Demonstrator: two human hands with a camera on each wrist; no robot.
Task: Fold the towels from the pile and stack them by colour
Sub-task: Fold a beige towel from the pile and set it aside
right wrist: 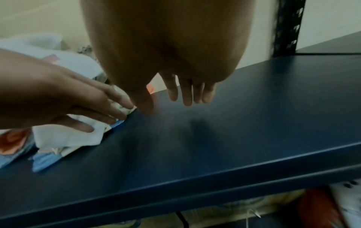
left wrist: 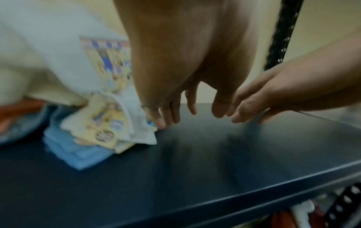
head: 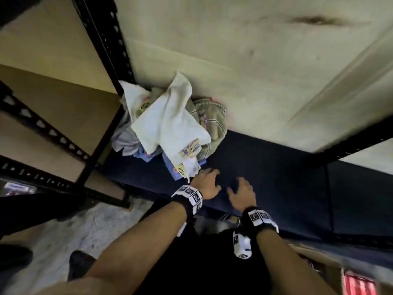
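A dark blue shelf (head: 265, 167) on a black perforated metal rack (head: 102, 28) runs along a pale wall (head: 255, 60), and only the head view takes in this whole setting, along with the speckled floor (head: 102, 226) below. At the left end of the shelf, against the wall, lies the pile of towels (head: 170, 124), loose and crumpled: a white towel (head: 170, 120) with a printed yellow border drapes over the top, an olive-beige towel (head: 210, 122) sits behind it to the right, and a light blue towel (left wrist: 78, 155) lies flat at the bottom, its corner showing toward the front edge.

The wrist views show what the head view cannot: under the shelf's front lip there are orange and white things (right wrist: 316, 208), too blurred to name. The left wrist view shows the white towel's print in blue, yellow and orange blocks.

The left hand (head: 205, 184) reaches at the pile's near corner with fingers stretched out and slightly spread; its fingertips (right wrist: 121, 111) lie against the white cloth's edge, grasping nothing. The right hand (head: 242, 191) hovers just beside it over bare shelf, fingers relaxed and pointing down, empty. Whether its fingertips touch the shelf cannot be told.

All three views are motion-blurred, and the towels deeper in the pile are hidden under the white one.
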